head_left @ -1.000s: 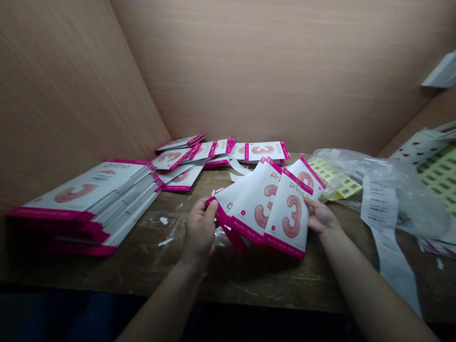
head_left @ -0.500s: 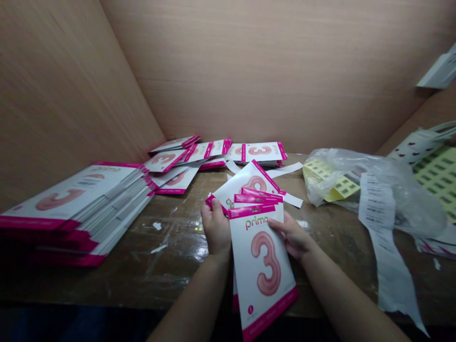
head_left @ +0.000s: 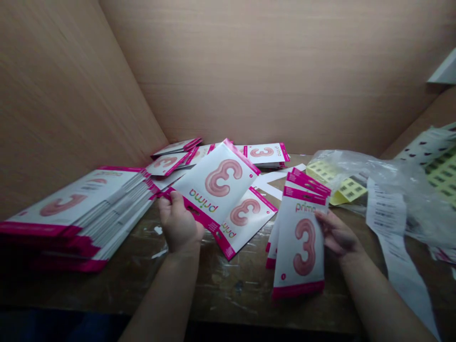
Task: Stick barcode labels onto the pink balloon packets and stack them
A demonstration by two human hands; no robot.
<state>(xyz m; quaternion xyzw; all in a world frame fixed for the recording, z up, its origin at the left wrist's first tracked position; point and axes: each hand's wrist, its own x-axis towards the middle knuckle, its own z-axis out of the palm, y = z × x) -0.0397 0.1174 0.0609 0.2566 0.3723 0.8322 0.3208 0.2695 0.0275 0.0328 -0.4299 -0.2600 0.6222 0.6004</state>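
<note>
My left hand (head_left: 180, 225) is closed on the pink top edge of a flat white balloon packet (head_left: 217, 178), printed with a rose-gold 3 and turned upside down. Partly beneath it, another such packet (head_left: 247, 216) lies tilted over the table; I cannot tell whether my hand touches that one. On the right, my right hand (head_left: 337, 235) grips several fanned balloon packets (head_left: 302, 237) by their side edge, upright, with the front one facing me. The fingers behind these packets are hidden.
A tall stack of packets (head_left: 81, 194) stands at the left wall. More packets (head_left: 263, 152) lie along the back panel. At right are a clear plastic bag (head_left: 402, 175) with yellow label sheets (head_left: 351, 190) and a white label strip (head_left: 386, 213). Paper strips (head_left: 270, 178) lie behind the packets.
My hands have moved apart. The left carried one packet left and up; the right took the fanned packets to the right. Another packet now shows between them.
</note>
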